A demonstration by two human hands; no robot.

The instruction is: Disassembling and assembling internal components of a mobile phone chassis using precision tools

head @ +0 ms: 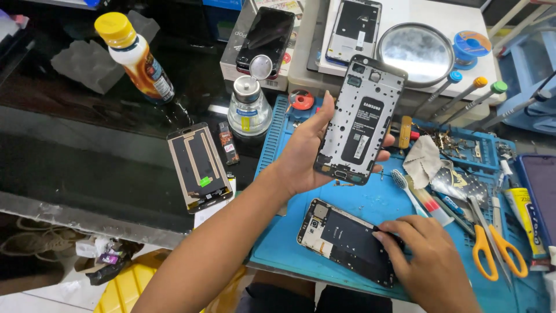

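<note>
Phone frame point(360, 120) in left hand point(304, 153)

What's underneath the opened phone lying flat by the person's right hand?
The opened phone lies flat on the blue work mat, which shows all around it. The right hand covers its near right corner, so that part and the mat beneath stay hidden.

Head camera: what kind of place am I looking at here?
Most likely a phone repair bench. The left hand holds up a bare phone frame, the right hand rests on an opened phone on a blue work mat, with precision screwdrivers alongside.
</note>
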